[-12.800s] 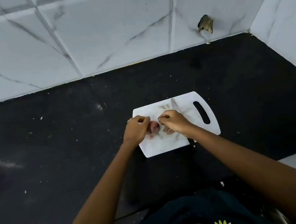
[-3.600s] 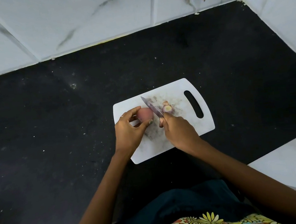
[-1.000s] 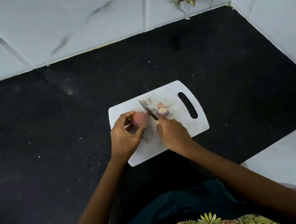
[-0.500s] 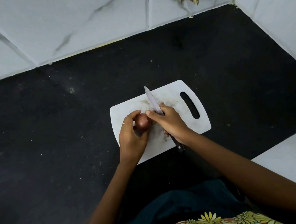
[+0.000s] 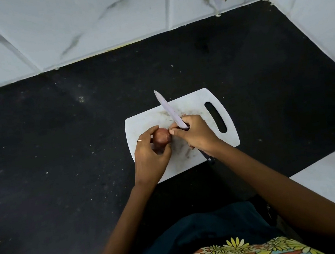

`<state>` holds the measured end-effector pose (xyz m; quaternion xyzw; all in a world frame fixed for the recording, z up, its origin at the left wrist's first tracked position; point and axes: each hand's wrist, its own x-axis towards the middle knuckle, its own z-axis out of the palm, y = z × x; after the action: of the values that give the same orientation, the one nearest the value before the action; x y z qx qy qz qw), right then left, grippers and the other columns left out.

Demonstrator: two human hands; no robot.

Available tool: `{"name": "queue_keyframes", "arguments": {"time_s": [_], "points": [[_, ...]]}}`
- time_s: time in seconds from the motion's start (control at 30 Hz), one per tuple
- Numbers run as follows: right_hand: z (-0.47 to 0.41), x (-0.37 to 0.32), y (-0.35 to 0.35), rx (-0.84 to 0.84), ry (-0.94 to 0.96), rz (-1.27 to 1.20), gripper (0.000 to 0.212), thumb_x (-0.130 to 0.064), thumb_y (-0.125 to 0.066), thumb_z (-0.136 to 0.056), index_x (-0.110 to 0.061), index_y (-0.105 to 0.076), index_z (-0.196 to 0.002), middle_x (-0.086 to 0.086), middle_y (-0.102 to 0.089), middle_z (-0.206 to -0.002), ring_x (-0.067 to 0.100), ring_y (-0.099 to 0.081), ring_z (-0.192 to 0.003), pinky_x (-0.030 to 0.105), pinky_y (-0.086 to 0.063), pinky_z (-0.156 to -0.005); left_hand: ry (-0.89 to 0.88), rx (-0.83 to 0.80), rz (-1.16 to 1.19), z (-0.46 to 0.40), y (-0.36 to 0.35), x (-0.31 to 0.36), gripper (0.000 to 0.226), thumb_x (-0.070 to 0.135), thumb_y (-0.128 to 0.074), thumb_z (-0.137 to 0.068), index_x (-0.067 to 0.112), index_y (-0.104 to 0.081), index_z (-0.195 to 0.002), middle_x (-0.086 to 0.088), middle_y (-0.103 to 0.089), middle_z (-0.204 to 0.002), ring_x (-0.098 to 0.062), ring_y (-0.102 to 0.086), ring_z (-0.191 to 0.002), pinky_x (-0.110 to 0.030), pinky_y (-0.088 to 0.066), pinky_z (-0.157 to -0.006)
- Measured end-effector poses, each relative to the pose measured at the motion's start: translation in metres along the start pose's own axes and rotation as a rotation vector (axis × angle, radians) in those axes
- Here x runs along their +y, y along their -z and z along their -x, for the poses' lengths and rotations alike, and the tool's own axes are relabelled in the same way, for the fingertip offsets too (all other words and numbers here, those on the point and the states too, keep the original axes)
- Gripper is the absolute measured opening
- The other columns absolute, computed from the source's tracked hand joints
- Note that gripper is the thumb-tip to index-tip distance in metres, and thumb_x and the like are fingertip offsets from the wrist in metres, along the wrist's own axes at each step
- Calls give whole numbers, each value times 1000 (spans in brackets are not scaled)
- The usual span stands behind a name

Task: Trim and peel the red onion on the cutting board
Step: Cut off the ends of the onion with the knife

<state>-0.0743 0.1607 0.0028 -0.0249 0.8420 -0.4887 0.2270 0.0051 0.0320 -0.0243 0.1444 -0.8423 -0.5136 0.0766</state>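
a: left hand (image 5: 151,155) cups the red onion (image 5: 162,138) over the cutting board (image 5: 141,121); right hand (image 5: 196,133) grips the knife (image 5: 170,111).
b: risk: thumb near blade; a slip likely cuts.

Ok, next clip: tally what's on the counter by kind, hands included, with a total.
Red onion: 1, gripped by the left hand
Knife: 1, gripped by the right hand, blade pointing away from the person
Cutting board: 1, white, on the black counter
Hands: 2, left hand and right hand
Total: 5
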Motion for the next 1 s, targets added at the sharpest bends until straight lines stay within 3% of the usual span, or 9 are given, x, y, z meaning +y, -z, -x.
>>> {"name": "queue_keyframes", "arguments": {"time_s": [0.1,0.23,0.4,0.5,0.6,0.7,0.83,0.9,1.0], "points": [[0,0,2,-17,19,14,13,-7,-70,-81,-8,-72,-94,-6,-67,-79,-2,-59,-58,3,-37,-43,15,11,-22,-1,-1,2,54,13,-74,-78,15,-54,-127,-1,-53,-121,-9,-50,-102,3,-36,-78],[1,0,-2,20,20,-1,15,-5,-71,-78,-7,-74,-92,-3,-68,-81,5,-61,-64,4,-40,-46,35,-18,-28,-7,2,-1,53,19,-76,-78,14,-55,-127,-4,-56,-121,-15,-55,-106,-9,-42,-85],[4,-4,-2,24,-73,-214,10,-1,-71,-78,-4,-74,-88,-6,-63,-65,1,-52,-41,11,-37,-38,93,-106,57,-15,11,-4,49,19,-73,-81,12,-57,-127,-3,-59,-122,-12,-56,-103,-1,-43,-80],[5,-4,-2,1,-194,-374,10,-5,-74,-77,-8,-73,-86,-2,-66,-64,8,-42,-36,19,-34,-36,171,-158,236,-16,15,-5,41,15,-72,-82,15,-60,-121,2,-63,-116,-16,-60,-106,-12,-49,-86],[4,-1,-2,-77,-275,-567,10,-4,-73,-78,-12,-72,-84,-5,-64,-55,5,-38,-34,19,-32,-35,255,-202,430,-15,17,-7,37,15,-71,-81,19,-63,-117,1,-66,-115,-17,-61,-109,-32,-51,-96],[4,-2,-1,-161,-337,-792,11,-1,-65,-84,-12,-66,-86,-7,-59,-50,2,-35,-31,14,-28,-33,328,-214,606,-14,17,-5,42,22,-72,-75,17,-66,-116,-6,-67,-117,-25,-61,-113,-39,-49,-97],[2,-1,-3,-216,-433,-1043,15,-2,-55,-91,-14,-61,-84,-7,-59,-50,3,-33,-27,11,-26,-31,404,-231,776,-14,16,3,36,15,-67,-75,15,-65,-111,-10,-67,-112,-21,-64,-104,-29,-53,-87],[-1,1,-1,-163,-453,-1101,15,-2,-55,-90,-13,-62,-83,-3,-61,-60,2,-34,-27,12,-26,-31,422,-214,790,-15,16,3,33,6,-63,-82,12,-63,-114,-12,-65,-116,-19,-64,-100,-24,-54,-82],[-2,5,9,9,-368,-897,8,-1,-64,-84,-9,-67,-85,5,-58,-70,2,-36,-31,14,-29,-33,456,-168,793,-15,20,-2,30,2,-59,-87,12,-62,-114,-11,-63,-119,-17,-65,-98,-20,-55,-75]]}}
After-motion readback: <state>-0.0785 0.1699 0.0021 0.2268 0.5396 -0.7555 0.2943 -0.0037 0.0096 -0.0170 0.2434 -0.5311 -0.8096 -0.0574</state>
